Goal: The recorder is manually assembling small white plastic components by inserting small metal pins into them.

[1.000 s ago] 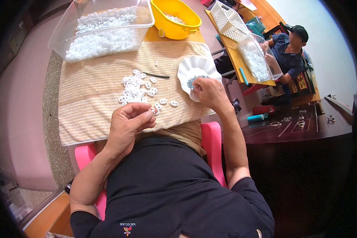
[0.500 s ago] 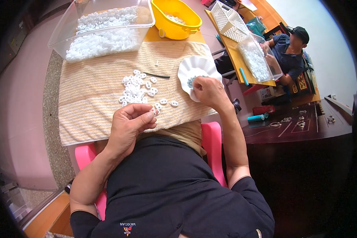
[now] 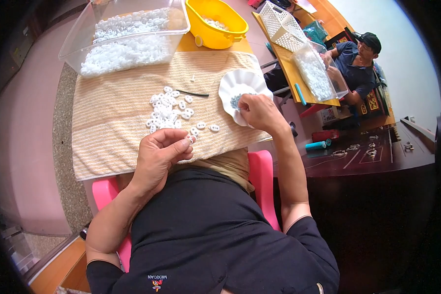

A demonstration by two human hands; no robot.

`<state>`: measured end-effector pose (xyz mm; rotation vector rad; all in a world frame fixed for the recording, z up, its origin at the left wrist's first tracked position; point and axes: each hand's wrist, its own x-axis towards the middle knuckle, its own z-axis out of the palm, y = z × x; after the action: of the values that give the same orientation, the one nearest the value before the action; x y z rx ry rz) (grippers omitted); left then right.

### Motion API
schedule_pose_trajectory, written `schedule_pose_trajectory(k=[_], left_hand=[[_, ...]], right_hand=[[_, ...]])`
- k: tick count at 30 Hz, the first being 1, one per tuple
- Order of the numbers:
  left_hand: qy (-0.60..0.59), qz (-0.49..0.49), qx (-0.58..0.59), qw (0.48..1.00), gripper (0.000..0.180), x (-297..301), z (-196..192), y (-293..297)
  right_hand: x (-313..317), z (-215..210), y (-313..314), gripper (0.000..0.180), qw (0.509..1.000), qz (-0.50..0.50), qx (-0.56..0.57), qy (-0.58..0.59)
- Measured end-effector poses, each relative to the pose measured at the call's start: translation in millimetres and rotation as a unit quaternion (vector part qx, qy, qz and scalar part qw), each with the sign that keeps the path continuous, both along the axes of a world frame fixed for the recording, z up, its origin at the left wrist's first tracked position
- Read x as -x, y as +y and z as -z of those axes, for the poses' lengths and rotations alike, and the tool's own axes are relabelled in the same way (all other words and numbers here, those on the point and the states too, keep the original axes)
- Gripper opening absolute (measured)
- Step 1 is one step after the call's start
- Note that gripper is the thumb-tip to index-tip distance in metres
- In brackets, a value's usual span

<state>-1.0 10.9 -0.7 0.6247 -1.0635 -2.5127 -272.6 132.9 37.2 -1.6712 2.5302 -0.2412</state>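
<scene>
My left hand [image 3: 160, 151] is curled at the near edge of a striped beige cloth [image 3: 117, 112], its fingertips pinched on a small white plastic piece. Just beyond it lies a heap of several white plastic pieces [image 3: 169, 110]. My right hand [image 3: 257, 110] rests on the near rim of a white scalloped dish [image 3: 232, 82], its fingers closed inside the dish over small grey bits [image 3: 236, 99]. What the fingers grip is hidden.
A thin dark stick [image 3: 193, 93] lies on the cloth. A clear tub [image 3: 122, 34] of white pieces and a yellow bowl [image 3: 215, 22] stand at the far side. To the right a seated person [image 3: 355, 61] works at an orange table with a clear bin [image 3: 318, 73] and white basket [image 3: 281, 24].
My left hand has shifted slightly and kept its pinch. The right hand stays at the dish, with only small finger movement.
</scene>
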Motion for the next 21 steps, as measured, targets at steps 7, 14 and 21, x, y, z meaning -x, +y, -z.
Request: schedule_pose_trajectory(k=[7,14,21], left_hand=[[0.003,0.000,-0.003,1.000,0.016,0.6,0.6,0.8],[0.003,0.007,-0.005,1.000,0.017,0.1,2.1,1.2],[-0.006,0.006,0.001,1.000,0.016,0.2,0.4,1.5]], right_hand=[[-2.2,-8.3,-2.9,0.012,0.999,-0.024,-0.029,-0.006],[-3.9,-7.1,3.9,0.014,0.996,0.006,0.047,-0.073],[-9.1,1.8,8.8,0.015,0.964,-0.027,0.176,-0.199]])
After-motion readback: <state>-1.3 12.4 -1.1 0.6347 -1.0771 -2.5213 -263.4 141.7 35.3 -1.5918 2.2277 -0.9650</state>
